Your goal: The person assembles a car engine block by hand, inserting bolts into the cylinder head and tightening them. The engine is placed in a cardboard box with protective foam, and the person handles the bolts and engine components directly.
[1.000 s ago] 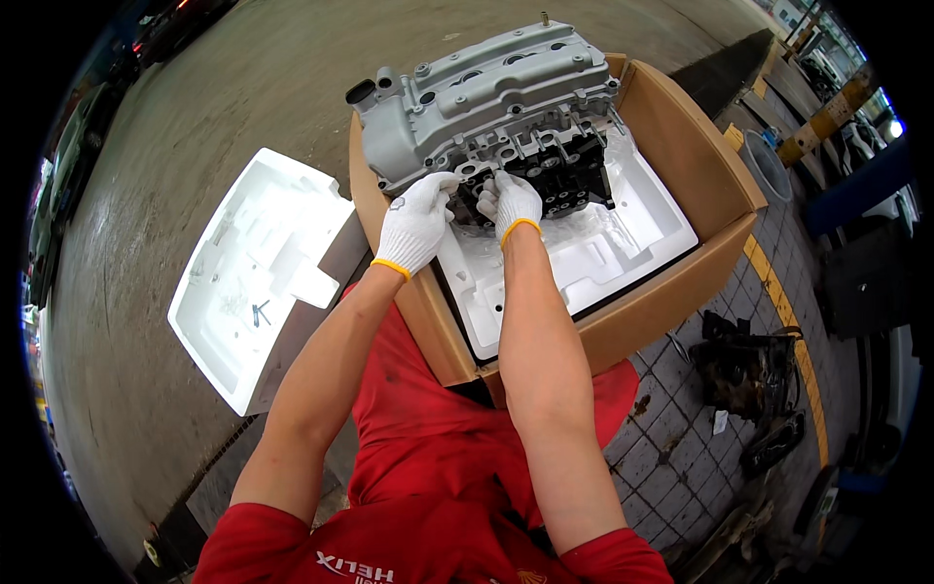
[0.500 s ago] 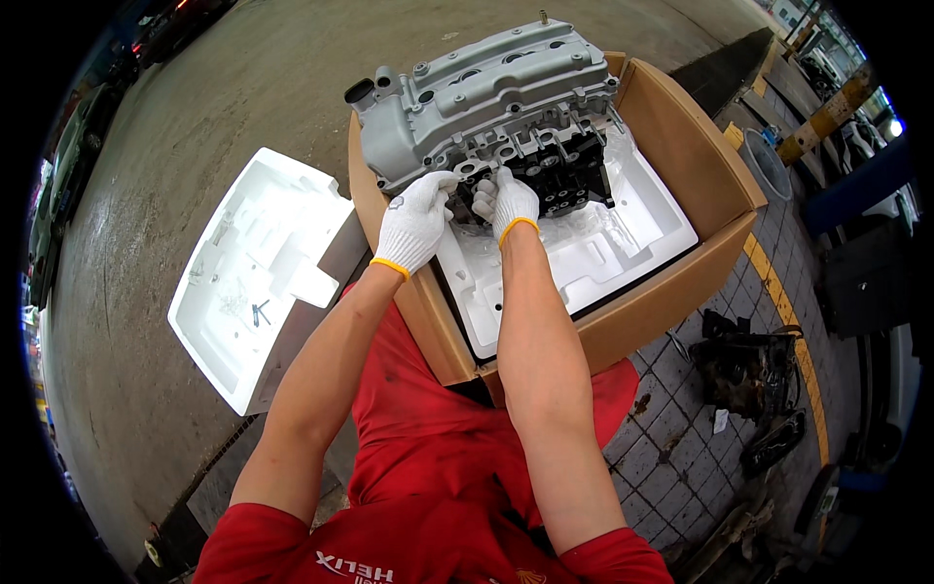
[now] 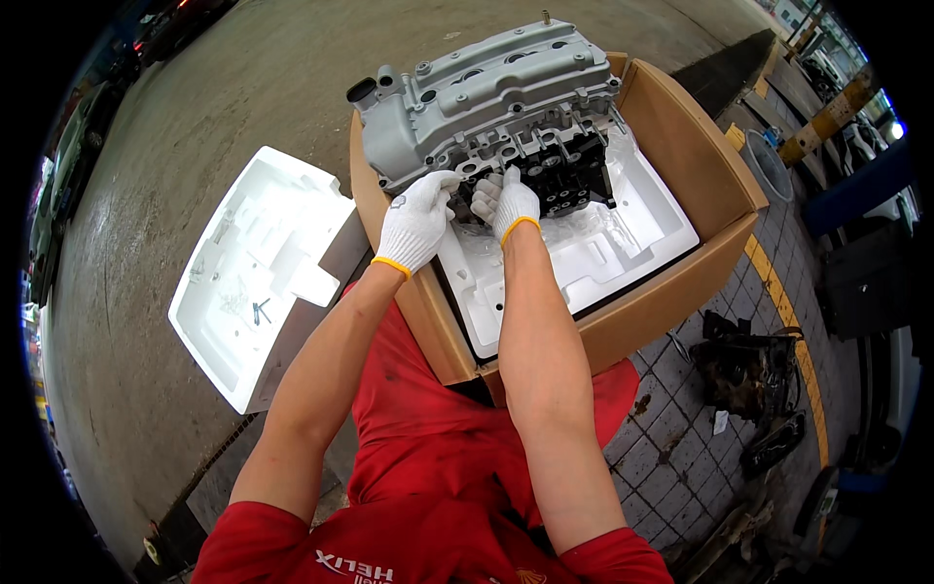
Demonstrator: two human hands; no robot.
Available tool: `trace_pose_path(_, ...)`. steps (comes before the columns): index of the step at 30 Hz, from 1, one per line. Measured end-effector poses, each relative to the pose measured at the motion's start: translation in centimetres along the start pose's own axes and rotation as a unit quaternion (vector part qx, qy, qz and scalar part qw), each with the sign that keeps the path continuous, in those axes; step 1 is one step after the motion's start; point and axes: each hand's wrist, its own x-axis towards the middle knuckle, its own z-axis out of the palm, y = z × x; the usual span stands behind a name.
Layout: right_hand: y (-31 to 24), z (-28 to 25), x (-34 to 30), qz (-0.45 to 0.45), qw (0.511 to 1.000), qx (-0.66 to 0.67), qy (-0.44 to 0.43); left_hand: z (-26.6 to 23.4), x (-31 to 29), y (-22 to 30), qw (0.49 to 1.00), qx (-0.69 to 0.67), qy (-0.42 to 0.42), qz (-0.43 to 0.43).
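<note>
A grey and black car engine (image 3: pixel 486 102) sits in a white foam tray (image 3: pixel 637 234) inside a cardboard box (image 3: pixel 662 282). Both my hands wear white knit gloves with yellow cuffs and are at the engine's near side. My left hand (image 3: pixel 416 219) is closed, thumb and fingertips pinched by the edge of the grey cylinder head. Close beside it, my right hand (image 3: pixel 506 202) is closed too, fingers curled and thumb up against the row of ports. Whatever the fingertips hold is hidden or too small to name.
Left of the box lies a white foam cover (image 3: pixel 233 253), with small dark bolts (image 3: pixel 261 311) in it. Greasy dark parts (image 3: pixel 749 370) lie on the tiled floor at right, near a yellow line. A grey bucket (image 3: pixel 766 165) stands behind the box; parked cars are at far left.
My right hand's fingers have shifted slightly at the engine's ports. My left hand stays almost where it was, and the engine and box look the same.
</note>
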Motion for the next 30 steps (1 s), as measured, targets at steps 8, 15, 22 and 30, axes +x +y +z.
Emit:
trace_pose_path(8,0.3,-1.0,0.9,-0.010,1.000,0.017,-0.004,0.0,0.0,-0.2,1.000,0.004,-0.003,0.000)
trace_pose_path(15,0.3,-1.1,0.6,-0.040,0.999,-0.028,0.025,0.1,-0.1,-0.5,1.000,-0.001,0.013,0.004)
trace_pose_path(22,0.2,-1.2,1.0,-0.073,0.997,-0.009,-0.024,0.3,0.1,-0.4,1.000,-0.002,0.010,0.011)
trace_pose_path(30,0.1,-0.9,0.6,-0.077,0.997,-0.006,-0.012,0.3,0.1,-0.4,1.000,-0.001,0.008,0.007)
